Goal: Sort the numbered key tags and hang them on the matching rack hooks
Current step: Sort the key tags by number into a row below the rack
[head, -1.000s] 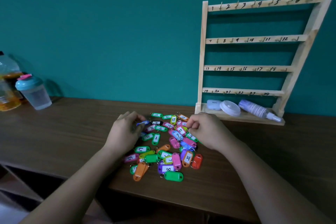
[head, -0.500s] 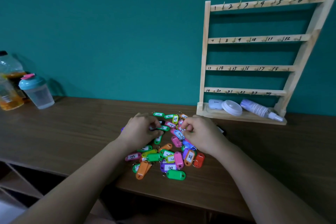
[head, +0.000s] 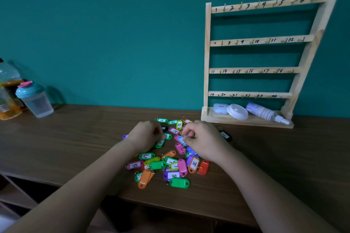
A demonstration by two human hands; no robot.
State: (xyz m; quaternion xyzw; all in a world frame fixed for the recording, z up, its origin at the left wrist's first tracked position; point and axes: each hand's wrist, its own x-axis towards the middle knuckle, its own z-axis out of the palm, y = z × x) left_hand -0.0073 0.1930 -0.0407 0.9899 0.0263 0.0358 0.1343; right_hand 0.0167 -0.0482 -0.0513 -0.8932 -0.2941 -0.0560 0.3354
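Observation:
A pile of coloured numbered key tags (head: 170, 164) lies on the brown table (head: 75, 142), in front of me. The wooden rack (head: 207, 53) stands at the back right, leaning on the wall. Its four rails are numbered 1 to 24 and every hook is bare. My left hand (head: 145, 135) rests curled on the pile's far left, fingertips pinched at a green tag (head: 167, 136). My right hand (head: 203, 139) is curled at the far right, pinching the ring of a light-blue tag (head: 181, 139). A black tag marked 1 (head: 225, 136) lies apart, to the right of that hand.
The rack's base shelf holds a white case (head: 220, 108), a round white lid (head: 237, 111) and a spray bottle (head: 265, 113). A teal-lidded cup (head: 35, 100) and a bottle of orange liquid (head: 7, 108) stand at the far left. Open shelves sit below the table's front edge.
Both hands have drawn closer together over the far part of the pile. The right hand shifted left, which uncovered the black tag marked 1.

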